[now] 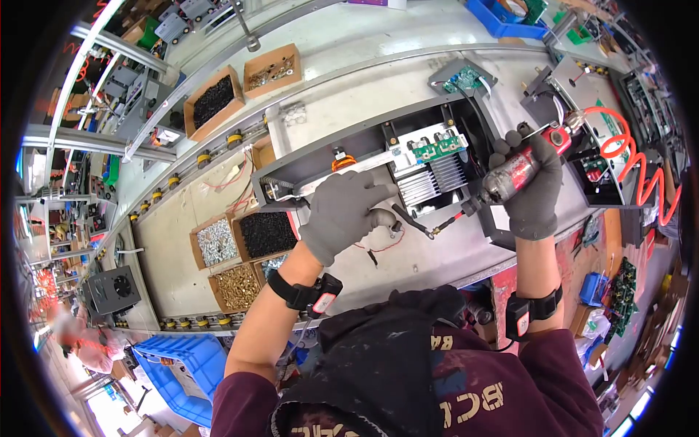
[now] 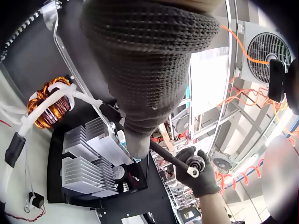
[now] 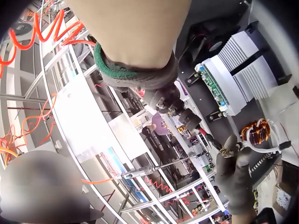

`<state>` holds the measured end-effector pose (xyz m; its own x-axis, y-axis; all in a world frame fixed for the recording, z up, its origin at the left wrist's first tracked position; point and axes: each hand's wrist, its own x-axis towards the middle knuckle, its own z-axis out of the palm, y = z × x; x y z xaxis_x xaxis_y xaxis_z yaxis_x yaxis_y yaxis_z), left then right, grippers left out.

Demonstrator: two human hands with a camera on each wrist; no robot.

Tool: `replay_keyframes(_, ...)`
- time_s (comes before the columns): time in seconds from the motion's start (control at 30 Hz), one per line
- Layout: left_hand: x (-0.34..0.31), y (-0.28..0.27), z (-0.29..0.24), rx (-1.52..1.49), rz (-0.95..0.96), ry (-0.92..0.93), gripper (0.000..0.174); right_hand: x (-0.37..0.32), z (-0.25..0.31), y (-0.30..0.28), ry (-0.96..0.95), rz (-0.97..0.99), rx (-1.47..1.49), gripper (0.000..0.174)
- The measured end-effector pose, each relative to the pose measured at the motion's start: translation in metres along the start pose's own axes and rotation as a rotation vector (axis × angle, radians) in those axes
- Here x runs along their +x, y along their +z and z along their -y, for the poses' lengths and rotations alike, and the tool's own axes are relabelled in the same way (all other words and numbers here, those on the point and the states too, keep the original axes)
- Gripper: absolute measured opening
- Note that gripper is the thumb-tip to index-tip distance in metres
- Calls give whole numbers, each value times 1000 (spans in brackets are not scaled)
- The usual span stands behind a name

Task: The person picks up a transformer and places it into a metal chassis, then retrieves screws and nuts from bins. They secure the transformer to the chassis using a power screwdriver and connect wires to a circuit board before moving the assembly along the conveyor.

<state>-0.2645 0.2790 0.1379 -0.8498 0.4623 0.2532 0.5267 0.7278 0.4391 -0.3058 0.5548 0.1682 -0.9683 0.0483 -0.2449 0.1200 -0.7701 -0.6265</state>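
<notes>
My gloved left hand [image 1: 348, 211] pinches a black cable [image 1: 409, 218] with a metal ring terminal [image 2: 192, 171] at its free end. My gloved right hand [image 1: 535, 193] grips a worn red and silver air screwdriver [image 1: 513, 177], its red-banded bit pointing left toward the terminal. Both hands are over the near edge of a dark metal case [image 1: 313, 164]. Inside the case are finned heat sinks [image 2: 88, 177], a green circuit board [image 1: 437, 147] and a copper-wound ring coil [image 2: 49, 102]. In the right wrist view, the bit's tip is close to the left fingers [image 3: 229, 163].
Cardboard boxes of black screws [image 1: 213, 102], silver screws [image 1: 217, 242] and brass-coloured parts [image 1: 237, 286] stand left of the case. A red coiled hose [image 1: 633, 156] trails from the screwdriver at right. Another opened case [image 1: 611, 175] stands there; a blue crate [image 1: 178, 375] is lower left.
</notes>
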Motion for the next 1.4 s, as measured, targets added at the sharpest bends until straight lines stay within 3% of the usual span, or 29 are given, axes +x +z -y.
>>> replay_keyframes(0.4, 7, 13, 3, 135, -88, 53, 24, 7, -21, -5, 175, -13, 221, 19)
replay_keyframes(0.5, 16, 17, 1, 135, -112, 58, 22, 2, -11, 22, 71, 12, -24, 22)
replay_keyframes(0.53, 20, 20, 1, 133, -114, 57, 22, 4, -7, 27, -21, 138, -200, 23)
replay_keyframes(0.57, 24, 24, 1, 120, -160, 23, 22, 6, -4, 31, -114, 263, -377, 25)
replay_keyframes(0.63, 33, 33, 1, 102, -208, -8, 22, 9, -1, 43, -164, 272, -469, 27)
replay_keyframes(0.7, 40, 43, 1, 42, -284, -199, 23, 15, 1, 50, -243, 310, -615, 31)
replay_keyframes(0.8, 44, 57, 7, -92, -412, -328, 24, 25, -9, 56, -290, 340, -550, 32)
replay_keyframes(1.1, 43, 58, 11, -296, -492, -463, 18, 56, -24, 40, -245, 395, -454, 36)
replay_keyframes(1.23, 42, 51, 5, -299, -466, -478, 25, 57, -27, 36, -310, 369, -491, 36)
replay_keyframes(1.3, 44, 40, 3, -189, -219, -345, 20, 55, -27, 39, -299, 389, -528, 36)
replay_keyframes(1.33, 45, 37, 0, -189, -221, -348, 20, 53, -28, 41, -287, 409, -562, 36)
replay_keyframes(1.4, 46, 34, -5, 25, 38, -146, 19, 49, -34, 49, -288, 405, -582, 36)
